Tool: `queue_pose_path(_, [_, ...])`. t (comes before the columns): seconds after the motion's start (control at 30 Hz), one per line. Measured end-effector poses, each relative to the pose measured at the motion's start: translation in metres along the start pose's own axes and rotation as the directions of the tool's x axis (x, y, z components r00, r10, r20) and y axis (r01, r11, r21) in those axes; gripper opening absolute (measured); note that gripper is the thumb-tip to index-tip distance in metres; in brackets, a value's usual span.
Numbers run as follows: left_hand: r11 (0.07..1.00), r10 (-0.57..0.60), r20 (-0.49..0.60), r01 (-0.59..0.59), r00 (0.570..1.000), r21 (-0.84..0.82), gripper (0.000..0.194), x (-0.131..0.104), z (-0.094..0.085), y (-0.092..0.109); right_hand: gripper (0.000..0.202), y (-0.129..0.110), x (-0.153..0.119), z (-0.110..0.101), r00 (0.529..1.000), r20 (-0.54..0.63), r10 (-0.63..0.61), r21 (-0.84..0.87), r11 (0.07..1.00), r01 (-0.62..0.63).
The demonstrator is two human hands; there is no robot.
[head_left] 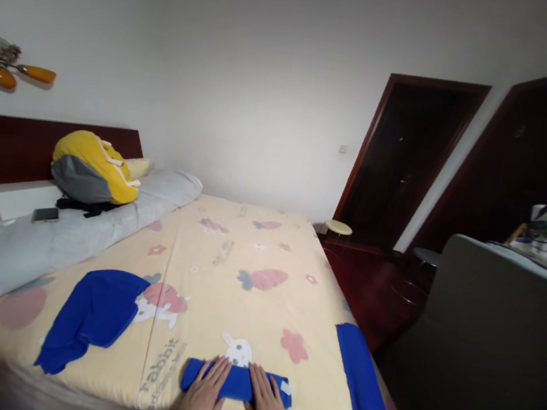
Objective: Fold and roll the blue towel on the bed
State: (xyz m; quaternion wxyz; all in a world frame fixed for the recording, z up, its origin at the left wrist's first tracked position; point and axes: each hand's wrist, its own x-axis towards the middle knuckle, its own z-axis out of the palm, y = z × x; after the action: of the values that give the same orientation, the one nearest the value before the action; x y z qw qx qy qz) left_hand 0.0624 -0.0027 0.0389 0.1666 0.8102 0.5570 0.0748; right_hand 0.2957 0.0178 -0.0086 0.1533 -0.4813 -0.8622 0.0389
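On the bed, a folded blue cloth lies crosswise near the front edge, with a white tag at its right end. My left hand rests flat on its left part, fingers stretched forward. My right hand lies flat on its right part, fingers slightly apart. The middle of the cloth shows between both hands. To the left, a second blue cloth is spread out loosely with an uneven outline. Toward the right edge of the bed lies a long, narrow folded blue cloth, a white tag at its near end.
The bed has a cream patterned sheet. A grey bedroll at the left bears a yellow and grey bag, a white box and a phone. A dark panel stands right of the bed; a stool is beyond.
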Motion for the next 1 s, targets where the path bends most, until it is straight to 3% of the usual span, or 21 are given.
queue_pose_path(0.13, [0.997, -0.078, 0.007, 0.078, 0.997, 0.022, 0.079, -0.007, -0.008, -0.005, 0.067, 0.015, -0.014, -0.011, 0.998, -0.049, 0.033, -0.021, 0.999, -0.034])
queue_pose_path(0.3, [0.987, -0.144, -0.040, 0.147, 0.989, 0.060, 0.075, -0.015, -0.010, -0.019, 0.064, 0.029, -0.025, -0.015, 0.996, -0.020, 0.092, -0.025, 0.995, -0.092])
queue_pose_path(0.43, [0.979, -0.192, -0.031, 0.194, 0.981, 0.069, 0.076, -0.021, -0.011, -0.027, 0.062, 0.035, -0.025, -0.012, 0.986, -0.005, 0.169, -0.051, 0.984, -0.169])
queue_pose_path(0.53, [0.971, -0.217, -0.023, 0.218, 0.976, 0.095, 0.080, -0.020, -0.011, -0.028, 0.059, 0.032, -0.019, -0.024, 0.990, -0.020, 0.143, -0.088, 0.986, -0.144])
queue_pose_path(0.7, [0.954, -0.238, -0.018, 0.237, 0.971, 0.181, 0.084, -0.014, -0.006, -0.035, 0.048, 0.023, 0.007, -0.074, 0.987, 0.054, 0.149, -0.073, 0.987, -0.144])
queue_pose_path(0.8, [0.956, -0.246, -0.053, 0.251, 0.968, 0.153, 0.084, -0.014, -0.005, -0.041, 0.042, 0.018, 0.028, -0.111, 0.989, 0.030, 0.146, -0.055, 0.988, -0.144])
queue_pose_path(0.9, [0.957, -0.287, -0.137, 0.289, 0.948, -0.002, 0.071, -0.011, -0.006, -0.041, 0.032, 0.004, 0.048, -0.159, 0.996, 0.001, 0.092, -0.044, 0.995, -0.092])
queue_pose_path(1.0, [0.913, -0.363, -0.107, 0.330, 0.926, -0.239, 0.054, -0.002, -0.002, -0.030, 0.023, -0.027, 0.061, -0.221, 0.998, -0.034, -0.051, -0.022, 0.998, 0.050])
